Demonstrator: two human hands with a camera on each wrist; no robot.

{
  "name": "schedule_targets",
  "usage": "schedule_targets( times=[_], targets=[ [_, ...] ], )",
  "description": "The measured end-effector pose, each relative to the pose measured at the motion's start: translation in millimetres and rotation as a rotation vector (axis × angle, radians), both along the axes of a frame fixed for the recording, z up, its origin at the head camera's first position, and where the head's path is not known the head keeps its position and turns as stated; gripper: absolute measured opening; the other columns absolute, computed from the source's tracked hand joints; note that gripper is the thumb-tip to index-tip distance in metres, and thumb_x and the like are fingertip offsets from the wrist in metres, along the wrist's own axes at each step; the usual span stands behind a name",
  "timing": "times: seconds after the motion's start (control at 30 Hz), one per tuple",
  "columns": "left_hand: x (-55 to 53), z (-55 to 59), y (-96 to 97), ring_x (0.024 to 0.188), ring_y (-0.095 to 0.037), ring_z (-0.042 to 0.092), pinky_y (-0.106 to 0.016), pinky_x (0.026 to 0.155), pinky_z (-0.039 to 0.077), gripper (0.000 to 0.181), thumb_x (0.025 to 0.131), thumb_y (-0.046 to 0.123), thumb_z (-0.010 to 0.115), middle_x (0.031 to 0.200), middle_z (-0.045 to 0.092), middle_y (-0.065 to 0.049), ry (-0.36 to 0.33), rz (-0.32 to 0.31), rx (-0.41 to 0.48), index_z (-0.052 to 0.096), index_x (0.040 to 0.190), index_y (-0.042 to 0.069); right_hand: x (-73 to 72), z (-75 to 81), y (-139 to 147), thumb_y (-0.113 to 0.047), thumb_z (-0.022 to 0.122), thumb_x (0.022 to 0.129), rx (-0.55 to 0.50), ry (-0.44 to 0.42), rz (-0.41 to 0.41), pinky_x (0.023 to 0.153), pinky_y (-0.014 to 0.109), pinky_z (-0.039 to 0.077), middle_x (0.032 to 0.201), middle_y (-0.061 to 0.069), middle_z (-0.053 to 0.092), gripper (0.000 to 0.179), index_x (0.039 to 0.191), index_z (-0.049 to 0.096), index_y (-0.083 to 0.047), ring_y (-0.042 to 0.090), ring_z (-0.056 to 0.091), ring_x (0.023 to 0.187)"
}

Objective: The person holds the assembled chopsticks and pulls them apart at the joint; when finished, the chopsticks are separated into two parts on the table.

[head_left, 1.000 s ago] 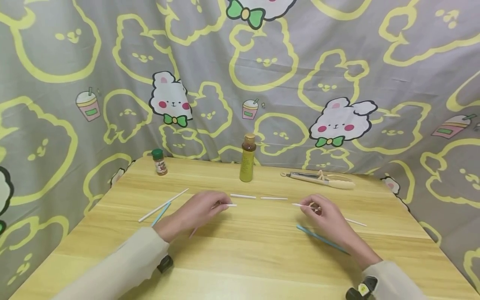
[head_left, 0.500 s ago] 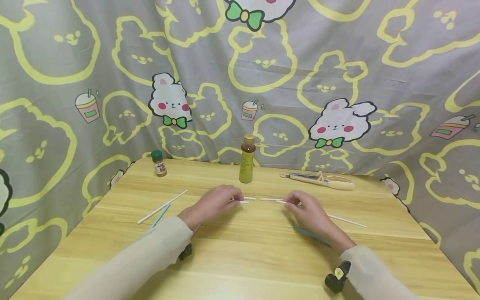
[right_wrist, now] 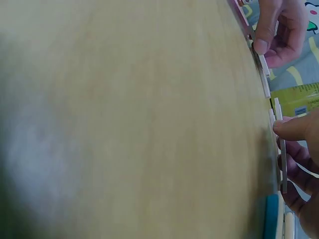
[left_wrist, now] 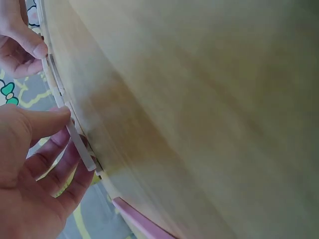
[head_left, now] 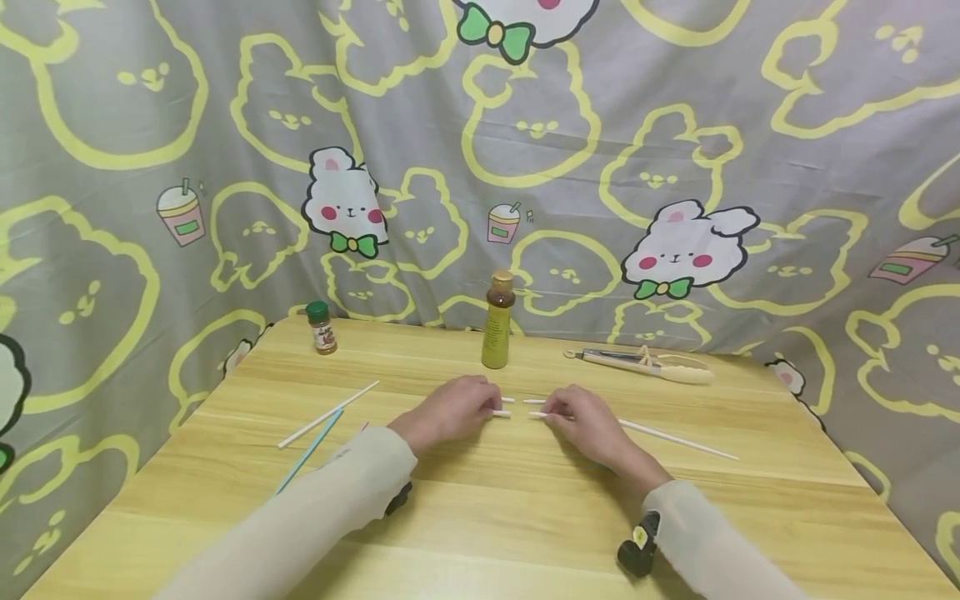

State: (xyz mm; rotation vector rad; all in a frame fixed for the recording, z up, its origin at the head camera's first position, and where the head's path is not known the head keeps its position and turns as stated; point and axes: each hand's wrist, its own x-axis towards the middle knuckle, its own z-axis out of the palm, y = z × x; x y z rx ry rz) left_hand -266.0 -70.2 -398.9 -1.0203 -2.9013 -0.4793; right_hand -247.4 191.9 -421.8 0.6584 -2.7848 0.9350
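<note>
- Two short white sticks were held, one per hand: the left hand (head_left: 459,410) grasped the left stick (head_left: 502,413) between thumb and fingers; the right hand (head_left: 588,421) pinched the right stick (head_left: 536,415) likewise.
- Position: the held sticks stood roughly in line at the middle of the worktop (head_left: 480,533), inner ends facing across a gap, just in front of the rear left stick (head_left: 507,400) and rear right stick (head_left: 534,402).
- Risk, contact: a slight forward push could have knocked the rear pair askew.
- Risk, release: uneven loosening of the fingers could have twisted or rolled a held stick.
- Risk, sleeve: the left sleeve (head_left: 315,517) ran low past the blue stick (head_left: 309,452) and could have dragged it.
- Hidden: in the head view, fingers covered the held sticks' outer parts. The pink stick (left_wrist: 139,219) and teal stick (right_wrist: 270,219) were cut off in the wrist views.
- Undetermined: whether either held stick touched the worktop.
</note>
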Motion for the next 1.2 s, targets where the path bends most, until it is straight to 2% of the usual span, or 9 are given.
schedule_targets(
  times=[0.27, 0.5, 0.7, 0.83, 0.93, 1.2],
  targets=[
    [-4.1, 3.7, 6.0, 0.098, -0.017, 0.066, -0.039, 0.095, 0.058, 0.006, 0.105, 0.007, 0.072, 0.102, 0.071, -0.001, -0.047, -0.007, -0.035, 0.076, 0.108, 0.011, -7.3, -5.7, -6, -0.007, 0.076, 0.100, 0.050, -0.011, -0.031, 0.095, 0.049, 0.060, 0.099, 0.001, 0.072, 0.006, 0.103, 0.079, -0.012, 0.019, 0.070, 0.097],
    [-5.3, 6.5, 9.0, 0.094, -0.017, 0.065, -0.038, 0.093, 0.058, 0.006, 0.105, 0.006, 0.071, 0.100, 0.070, -0.002, -0.041, -0.022, -0.051, 0.076, 0.106, 0.011, -7.9, -3.9, -7, -0.005, 0.076, 0.099, 0.067, -0.021, -0.027, 0.094, 0.050, 0.060, 0.098, 0.000, 0.072, 0.008, 0.101, 0.079, -0.012, 0.019, 0.069, 0.098],
    [-5.8, 6.9, 10.2, 0.096, -0.018, 0.066, -0.040, 0.094, 0.058, 0.007, 0.106, 0.007, 0.070, 0.100, 0.069, -0.002, -0.043, -0.024, -0.061, 0.075, 0.106, 0.011, -6.0, -0.2, 0, -0.010, 0.075, 0.102, 0.031, -0.045, -0.021, 0.096, 0.050, 0.059, 0.107, 0.003, 0.074, 0.008, 0.108, 0.079, -0.012, 0.021, 0.070, 0.103],
    [-5.5, 5.9, 11.0, 0.098, -0.019, 0.067, -0.040, 0.096, 0.058, 0.007, 0.106, 0.007, 0.069, 0.102, 0.070, -0.002, -0.051, -0.026, -0.061, 0.075, 0.107, 0.012, -1.8, 6.8, 25, -0.015, 0.074, 0.104, -0.022, -0.059, -0.043, 0.096, 0.051, 0.059, 0.113, 0.006, 0.075, 0.014, 0.116, 0.077, -0.008, 0.023, 0.069, 0.105],
    [-5.2, 6.3, 11.4, 0.099, -0.019, 0.067, -0.040, 0.097, 0.058, 0.008, 0.107, 0.007, 0.069, 0.103, 0.070, -0.002, -0.066, -0.018, -0.058, 0.075, 0.108, 0.011, 2.7, 12.6, 54, -0.019, 0.072, 0.106, -0.021, -0.063, -0.070, 0.092, 0.047, 0.059, 0.113, 0.005, 0.075, 0.017, 0.118, 0.076, -0.008, 0.022, 0.068, 0.103],
    [-6.5, 6.1, 10.4, 0.101, -0.020, 0.067, -0.041, 0.099, 0.057, 0.009, 0.107, 0.006, 0.068, 0.103, 0.069, -0.002, -0.092, 0.005, -0.060, 0.074, 0.108, 0.013, 22.2, 17.3, 136, -0.029, 0.073, 0.107, 0.077, -0.088, -0.164, 0.084, 0.038, 0.055, 0.113, 0.003, 0.075, 0.024, 0.121, 0.075, -0.010, 0.019, 0.067, 0.102]
  ],
)
